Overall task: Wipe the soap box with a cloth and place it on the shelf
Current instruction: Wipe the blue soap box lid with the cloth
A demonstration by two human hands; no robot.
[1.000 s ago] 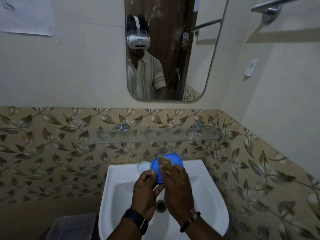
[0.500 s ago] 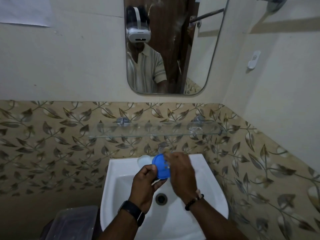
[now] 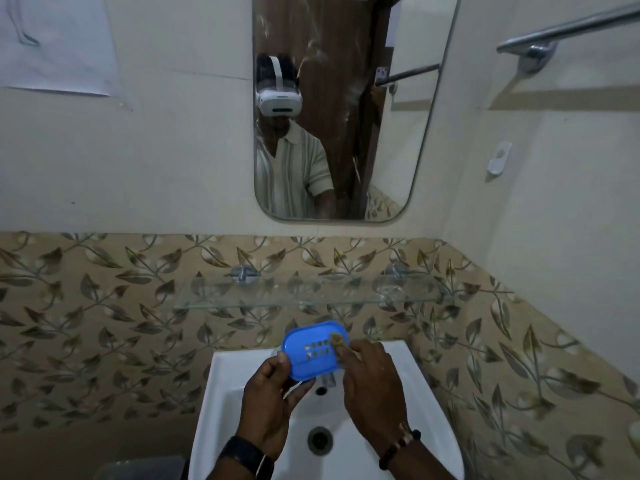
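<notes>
A blue plastic soap box (image 3: 313, 351) with a row of small drain holes is held over the white sink (image 3: 225, 403), its flat face turned toward me. My left hand (image 3: 270, 403) grips its lower left edge. My right hand (image 3: 372, 386) presses a small brownish cloth (image 3: 338, 339) against the box's upper right part. The glass shelf (image 3: 311, 294) is fixed to the leaf-patterned tiles just above the box and carries nothing that I can make out.
A mirror (image 3: 346, 109) hangs above the shelf and reflects a person wearing a headset. A metal towel rail (image 3: 568, 26) runs along the right wall, with a white hook (image 3: 498, 157) below it. A clear plastic container (image 3: 138, 469) sits left of the sink.
The soap box has been turned from edge-on to face me, showing its holes. My right hand has moved the cloth onto its upper right part. The view has tilted slightly.
</notes>
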